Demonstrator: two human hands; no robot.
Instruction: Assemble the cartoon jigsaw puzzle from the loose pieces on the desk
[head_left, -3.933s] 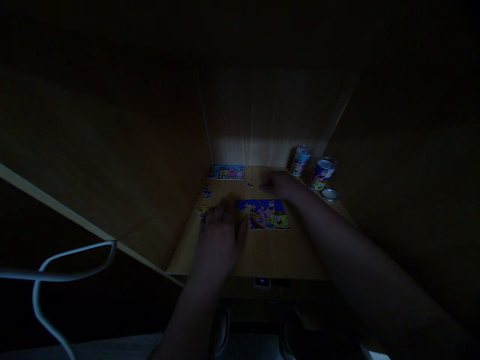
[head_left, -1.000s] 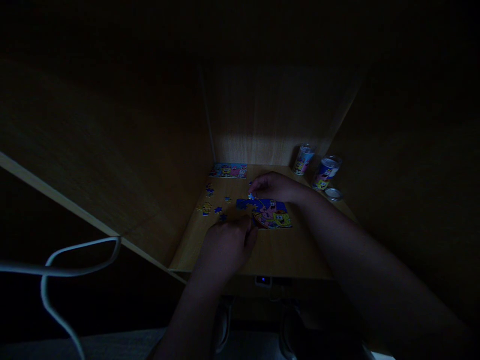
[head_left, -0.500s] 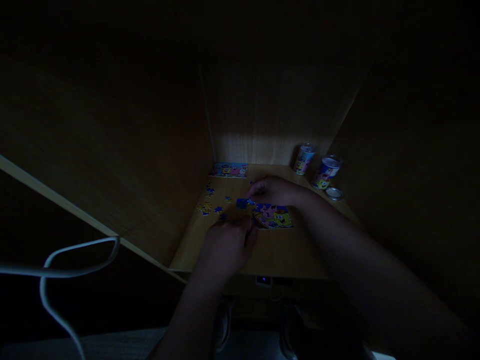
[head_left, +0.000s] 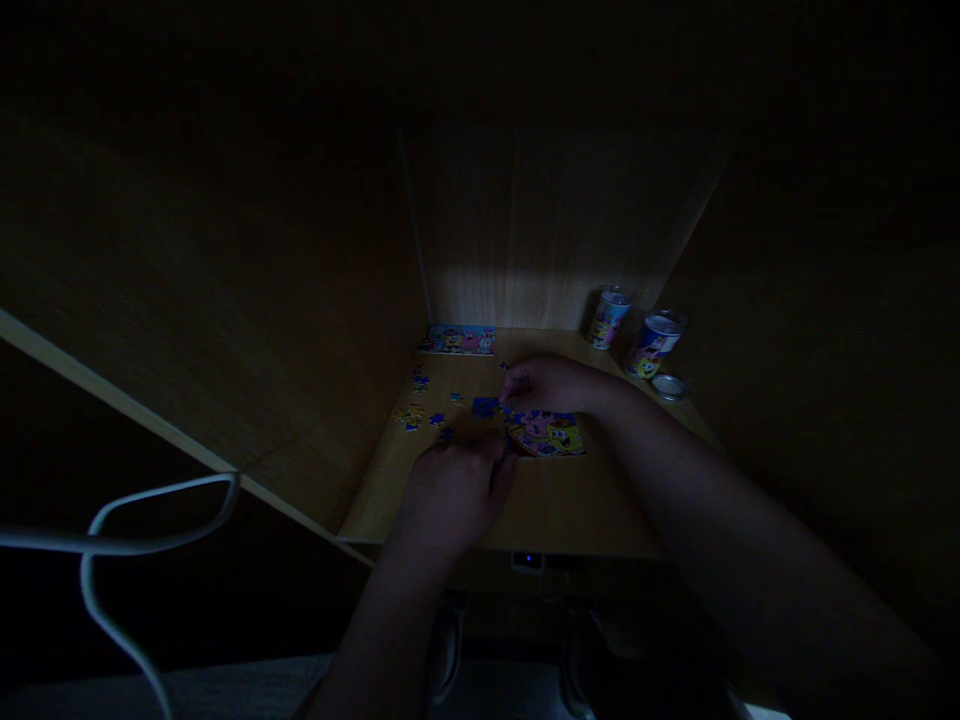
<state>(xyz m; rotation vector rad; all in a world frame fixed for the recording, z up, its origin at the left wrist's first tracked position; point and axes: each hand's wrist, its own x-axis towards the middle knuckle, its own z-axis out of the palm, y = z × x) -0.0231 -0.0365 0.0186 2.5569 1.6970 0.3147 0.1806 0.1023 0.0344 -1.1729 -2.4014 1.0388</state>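
In the dim light, a partly joined jigsaw puzzle (head_left: 553, 432) with cartoon figures lies flat on the wooden surface. My right hand (head_left: 546, 382) is over its top left corner, thumb and fingers pinched at a small jigsaw piece (head_left: 507, 409), mostly hidden by the fingertips. A joined blue section (head_left: 486, 407) lies just left of those fingers. My left hand (head_left: 459, 485) rests at the puzzle's lower left edge, fingers curled; whatever they hold is hidden beneath. Loose yellow pieces (head_left: 409, 415) and blue pieces (head_left: 436, 420) are scattered to the left.
A finished picture strip (head_left: 459, 340) lies against the back panel. Two printed cans (head_left: 609, 318) (head_left: 654, 345) stand at the back right, with a round metal lid (head_left: 669, 387) beside them. Side panels enclose the surface. A white cable (head_left: 86, 545) hangs at left.
My right hand's fingertips have shifted slightly right and down, toward the corner of the joined puzzle. My left hand has stayed in place.
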